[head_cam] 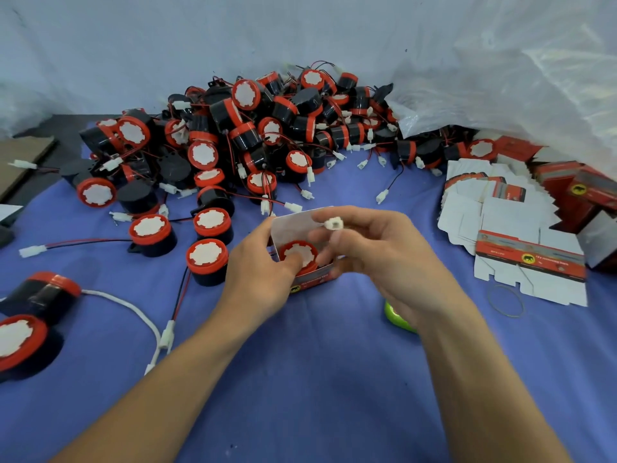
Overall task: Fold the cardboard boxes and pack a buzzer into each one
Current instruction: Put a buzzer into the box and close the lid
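A small red and white cardboard box [293, 220] stands open at the middle of the blue cloth. A buzzer [293, 250] with a red rim and white face sits inside it. My left hand [258, 265] grips the box from the left, thumb pressing on the buzzer's face. My right hand [377, 252] holds the box's right side and pinches the buzzer's white plug [334, 224] between thumb and fingers above the box. The wire to the plug is hidden.
A big heap of black and red buzzers [247, 135] with wires fills the back. Loose buzzers [207, 260] lie left of the box. Flat box blanks [521, 228] are stacked at the right under a plastic sheet [517, 78]. A green object [397, 316] and a rubber band [505, 300] lie near my right wrist.
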Motion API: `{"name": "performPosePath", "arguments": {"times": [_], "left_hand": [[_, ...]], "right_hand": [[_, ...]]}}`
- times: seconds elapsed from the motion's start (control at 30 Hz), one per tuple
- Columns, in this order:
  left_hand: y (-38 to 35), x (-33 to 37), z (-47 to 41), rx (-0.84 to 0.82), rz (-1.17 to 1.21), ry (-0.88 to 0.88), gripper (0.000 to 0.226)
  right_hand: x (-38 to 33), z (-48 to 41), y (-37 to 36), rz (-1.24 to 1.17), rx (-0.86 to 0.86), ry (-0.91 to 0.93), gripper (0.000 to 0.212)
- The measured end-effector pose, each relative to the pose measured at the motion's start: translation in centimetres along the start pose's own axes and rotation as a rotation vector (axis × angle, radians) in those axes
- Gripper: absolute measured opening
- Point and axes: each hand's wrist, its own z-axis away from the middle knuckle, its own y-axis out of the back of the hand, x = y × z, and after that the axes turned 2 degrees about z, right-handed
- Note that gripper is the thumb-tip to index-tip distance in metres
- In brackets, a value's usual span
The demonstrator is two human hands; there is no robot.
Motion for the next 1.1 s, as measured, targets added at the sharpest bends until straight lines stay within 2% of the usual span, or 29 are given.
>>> {"name": "performPosePath", "arguments": {"times": [0.1,0.23,0.3,0.37,0.43,0.5,0.6,0.73,0.83,1.1], "left_hand": [[0.0,-0.1,0.0,-0.017,-0.004,-0.006,0.037],[0.1,-0.3,-0.1,-0.044,0.039,-0.014,0.038],[0.4,-0.4,-0.4,-0.077,0.071,0.005,0.042],[0.7,-0.6,-0.7,-0.124,0.116,0.033,0.046],[1.0,-0.7,-0.9,-0.161,0.131,0.051,0.045],[1.2,-0.8,-0.9,-0.177,0.132,0.061,0.047],[1.3,-0.6,-0.8,-0.185,0.150,0.064,0.045],[1.2,-0.4,-0.7,-0.181,0.152,0.058,0.042],[1.1,-0.5,-0.7,-0.163,0.150,0.044,0.044],[0.9,-0.8,-0.8,-0.146,0.150,0.067,0.049]], "right_hand": [[0.7,-1.3,-2.4,0.382,0.152,0.097,0.022],[1.9,-1.8,-3.8,0.857,0.262,0.272,0.025],[2.3,-2.0,-3.4,0.988,0.320,0.350,0.028],[2.4,-2.2,-2.6,1.096,0.324,0.326,0.033],[2.2,-2.3,-2.3,1.187,0.269,0.226,0.042],[2.2,-2.2,-2.3,1.258,0.223,0.160,0.047],[2.0,-1.9,-2.3,1.258,0.210,0.124,0.043],[1.5,-1.7,-1.5,1.135,0.195,0.076,0.025],[1.5,-1.6,-1.5,0.999,0.266,0.083,0.028],[2.3,-1.8,-2.1,1.294,0.340,0.151,0.026]]}}
